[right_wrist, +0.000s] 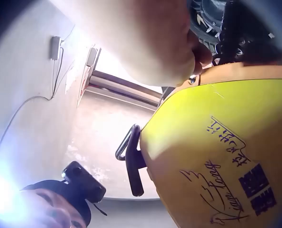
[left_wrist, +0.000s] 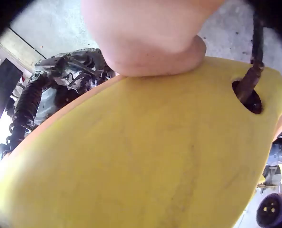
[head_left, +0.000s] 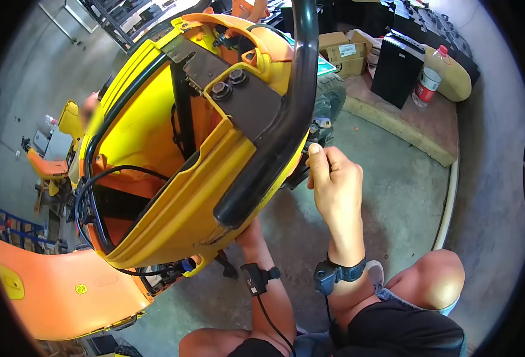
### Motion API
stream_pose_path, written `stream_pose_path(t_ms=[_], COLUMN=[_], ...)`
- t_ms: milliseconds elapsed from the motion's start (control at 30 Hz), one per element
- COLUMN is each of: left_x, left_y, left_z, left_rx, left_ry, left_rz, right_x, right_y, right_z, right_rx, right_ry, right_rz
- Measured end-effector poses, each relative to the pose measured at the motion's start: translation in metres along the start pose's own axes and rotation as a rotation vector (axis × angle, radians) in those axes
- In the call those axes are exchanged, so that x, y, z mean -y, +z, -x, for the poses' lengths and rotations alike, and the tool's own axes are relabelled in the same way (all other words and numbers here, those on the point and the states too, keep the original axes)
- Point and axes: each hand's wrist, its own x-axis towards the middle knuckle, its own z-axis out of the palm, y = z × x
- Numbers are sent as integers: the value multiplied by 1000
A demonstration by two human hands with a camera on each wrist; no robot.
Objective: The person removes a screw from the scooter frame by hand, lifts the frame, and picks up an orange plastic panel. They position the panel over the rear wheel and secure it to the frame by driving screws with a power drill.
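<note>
A scooter-like vehicle with a yellow body panel [head_left: 179, 220] fills the middle of the head view. Its black bar [head_left: 262, 166] slants across the front. My right hand [head_left: 339, 184] is beside the panel's right edge, thumb up and fingers curled; I cannot tell what they hold. In the right wrist view, those fingertips [right_wrist: 201, 56] are at the orange rim [right_wrist: 245, 70], close to a small metal piece. My left hand [head_left: 250, 233] reaches below the panel, which hides its fingers. The left wrist view shows that hand [left_wrist: 145, 47] over the panel's edge, near a dark shock absorber [left_wrist: 27, 104].
A padded board [head_left: 405, 119] at the right bears a cardboard box [head_left: 342, 53], a black case [head_left: 398, 68] and a red-labelled bottle [head_left: 429, 80]. An orange seat-like part [head_left: 72, 291] extends at lower left. A black cable [head_left: 119, 169] loops over the vehicle's opening.
</note>
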Motion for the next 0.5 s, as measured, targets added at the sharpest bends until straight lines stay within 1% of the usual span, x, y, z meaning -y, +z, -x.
stream_pose_path(t_ms=[67, 200, 267, 300, 367, 400, 467, 500], left_x=[6, 19, 20, 20, 19, 18, 16, 17], left_y=[5, 9, 13, 11, 11, 11, 12, 13], left_z=[3, 15, 12, 11, 9, 8, 7, 7], left_rx=[-13, -36, -202, -201, -261, -258, -241, -239], left_ry=[8, -14, 150, 148, 206, 205, 158, 160], left_rz=[-12, 58, -242, -235, -263, -262, -204, -205], right_x=[-11, -4, -3, -1, 3, 5, 3, 1], right_y=[6, 2, 0, -2, -4, -8, -6, -5], right_z=[-1, 6, 8, 8, 12, 13, 12, 12], right_rx=[-45, -31, 9, 8, 55, 113, 98, 82], right_ry=[-24, 15, -47, -52, -108, -95, -118, -137], right_rz=[50, 82, 84, 89, 19, -19, -33, -43])
